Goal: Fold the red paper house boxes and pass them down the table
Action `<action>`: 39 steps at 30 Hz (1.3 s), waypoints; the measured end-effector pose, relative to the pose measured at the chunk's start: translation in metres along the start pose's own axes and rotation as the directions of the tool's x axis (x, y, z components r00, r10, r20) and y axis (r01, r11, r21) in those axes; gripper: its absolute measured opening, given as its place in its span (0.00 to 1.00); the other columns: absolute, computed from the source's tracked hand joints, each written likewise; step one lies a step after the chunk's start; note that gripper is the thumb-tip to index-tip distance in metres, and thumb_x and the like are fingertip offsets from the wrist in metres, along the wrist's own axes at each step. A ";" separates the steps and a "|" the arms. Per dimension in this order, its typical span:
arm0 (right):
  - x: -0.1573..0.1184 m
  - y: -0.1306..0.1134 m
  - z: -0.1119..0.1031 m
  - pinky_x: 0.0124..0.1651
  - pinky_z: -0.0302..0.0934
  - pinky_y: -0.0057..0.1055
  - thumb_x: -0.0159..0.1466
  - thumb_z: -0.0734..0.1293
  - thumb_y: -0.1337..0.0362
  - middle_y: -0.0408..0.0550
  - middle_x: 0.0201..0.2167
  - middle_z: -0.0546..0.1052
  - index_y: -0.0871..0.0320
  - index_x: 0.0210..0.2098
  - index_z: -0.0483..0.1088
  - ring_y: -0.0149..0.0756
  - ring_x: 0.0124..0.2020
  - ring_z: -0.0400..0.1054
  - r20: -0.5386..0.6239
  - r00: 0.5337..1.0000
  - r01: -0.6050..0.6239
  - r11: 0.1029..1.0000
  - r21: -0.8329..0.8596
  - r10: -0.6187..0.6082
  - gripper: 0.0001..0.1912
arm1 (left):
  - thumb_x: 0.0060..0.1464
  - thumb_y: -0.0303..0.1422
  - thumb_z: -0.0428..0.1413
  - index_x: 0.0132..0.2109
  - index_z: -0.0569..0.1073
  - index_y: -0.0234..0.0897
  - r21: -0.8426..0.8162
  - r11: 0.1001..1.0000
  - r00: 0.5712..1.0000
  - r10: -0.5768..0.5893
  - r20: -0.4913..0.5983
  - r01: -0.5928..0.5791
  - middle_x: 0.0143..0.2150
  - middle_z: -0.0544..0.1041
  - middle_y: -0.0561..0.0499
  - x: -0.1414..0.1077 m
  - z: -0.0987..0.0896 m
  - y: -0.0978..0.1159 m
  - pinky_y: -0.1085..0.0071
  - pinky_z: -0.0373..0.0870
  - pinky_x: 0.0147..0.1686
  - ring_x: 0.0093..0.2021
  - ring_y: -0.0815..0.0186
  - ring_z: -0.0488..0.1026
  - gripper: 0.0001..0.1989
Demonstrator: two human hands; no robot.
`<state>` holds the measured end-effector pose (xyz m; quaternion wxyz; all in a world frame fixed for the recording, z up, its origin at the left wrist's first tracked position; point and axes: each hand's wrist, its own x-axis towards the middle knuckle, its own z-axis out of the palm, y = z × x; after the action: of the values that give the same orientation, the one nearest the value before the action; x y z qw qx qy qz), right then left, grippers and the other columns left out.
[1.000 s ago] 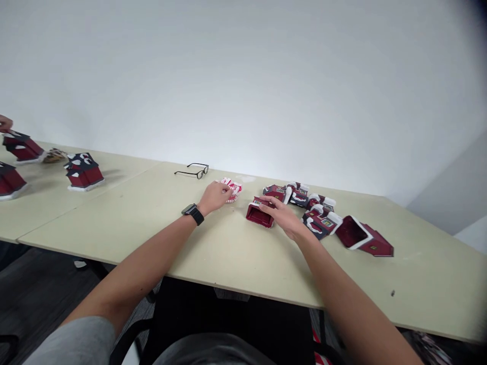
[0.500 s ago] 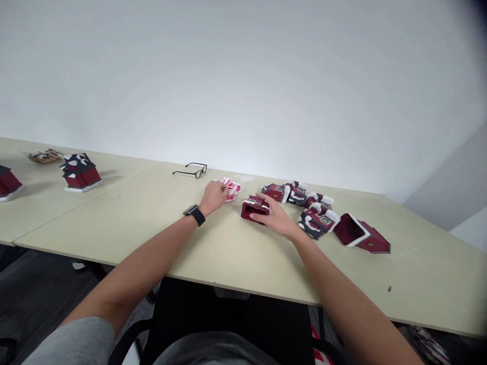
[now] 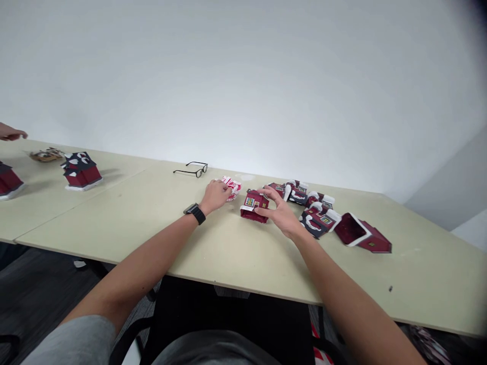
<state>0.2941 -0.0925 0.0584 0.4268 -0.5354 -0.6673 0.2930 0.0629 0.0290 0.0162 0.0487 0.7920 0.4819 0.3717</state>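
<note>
My right hand point(image 3: 280, 212) grips a small dark red model house point(image 3: 254, 205) from its right side, thumb in front and fingers behind. The house has yellow windows and a white snowy edge, and its open hollow underside tips toward me. My left hand point(image 3: 216, 195), with a black watch on the wrist, is closed at the edge of a crumpled red-and-white printed thing point(image 3: 233, 187). My fingers partly cover that thing, so its kind is unclear.
Several more model houses point(image 3: 319, 219) lie on their sides at the right, one point(image 3: 369, 237) with its hollow base showing. Black eyeglasses point(image 3: 194, 170) rest near the wall. Another house point(image 3: 81, 172) stands upright at left. Another person's hand point(image 3: 11, 133) shows at the far left.
My right hand has tilted the house, so its windowed wall shows more and its hollow base less. The other person's hand has come into view. My left hand stays nearly in place.
</note>
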 end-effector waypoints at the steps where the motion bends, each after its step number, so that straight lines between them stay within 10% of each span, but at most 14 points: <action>1: 0.000 0.000 0.000 0.79 0.50 0.43 0.54 0.78 0.52 0.43 0.78 0.51 0.47 0.62 0.71 0.44 0.78 0.49 0.011 0.999 0.036 0.998 -0.044 -0.036 0.37 | 0.65 0.36 0.46 0.30 0.77 0.32 -0.008 1.000 1.000 -0.003 0.005 0.003 0.36 0.79 0.39 0.000 0.000 0.000 0.65 0.59 0.43 0.40 0.63 0.70 0.21; 6: 0.002 0.007 0.003 0.80 0.51 0.45 0.52 0.79 0.57 0.51 0.74 0.57 0.49 0.71 0.61 0.45 0.76 0.54 0.071 0.984 0.172 0.972 -0.160 -0.162 0.49 | 0.65 0.32 0.45 0.28 0.72 0.33 -0.005 1.000 1.000 -0.013 -0.008 0.013 0.36 0.78 0.41 0.000 0.003 0.002 0.64 0.61 0.47 0.40 0.63 0.70 0.19; 12: 0.003 0.013 0.009 0.63 0.70 0.40 0.54 0.77 0.59 0.56 0.71 0.61 0.48 0.76 0.51 0.45 0.66 0.66 0.072 0.996 0.059 0.990 -0.125 -0.050 0.56 | 0.67 0.28 0.45 0.33 0.70 0.33 0.024 0.999 0.998 -0.035 -0.053 0.037 0.41 0.77 0.39 -0.001 0.006 0.003 0.62 0.62 0.46 0.41 0.60 0.69 0.14; 21: 0.005 0.010 0.013 0.60 0.67 0.38 0.55 0.77 0.53 0.56 0.60 0.74 0.61 0.62 0.69 0.43 0.55 0.72 -0.050 0.999 -0.011 0.981 -0.195 0.001 0.39 | 0.74 0.32 0.39 0.32 0.61 0.37 -0.144 0.989 0.979 -0.061 -0.195 0.033 0.38 0.72 0.44 0.001 0.004 -0.002 0.65 0.60 0.42 0.38 0.64 0.65 0.18; 30: 0.007 0.008 0.010 0.49 0.63 0.31 0.52 0.77 0.42 0.53 0.48 0.78 0.61 0.51 0.71 0.38 0.47 0.69 -0.225 0.971 -0.098 0.991 -0.088 0.076 0.37 | 0.76 0.39 0.40 0.43 0.72 0.32 0.242 0.864 0.866 0.480 -0.136 -0.441 0.46 0.76 0.43 -0.014 -0.022 0.035 0.64 0.63 0.50 0.48 0.61 0.69 0.20; 39: 0.000 -0.004 0.016 0.45 0.60 0.28 0.54 0.75 0.46 0.48 0.43 0.77 0.61 0.45 0.71 0.34 0.42 0.67 -0.149 0.986 -0.078 0.997 -0.016 0.075 0.29 | 0.75 0.42 0.43 0.46 0.71 0.34 0.217 0.830 0.831 0.544 -0.113 -0.514 0.45 0.78 0.45 -0.031 -0.021 0.066 0.66 0.67 0.48 0.46 0.63 0.73 0.19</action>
<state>0.2776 -0.0922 0.0545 0.4579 -0.5855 -0.6159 0.2611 0.0896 -0.0369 0.0435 -0.1683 0.8611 0.2763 0.3923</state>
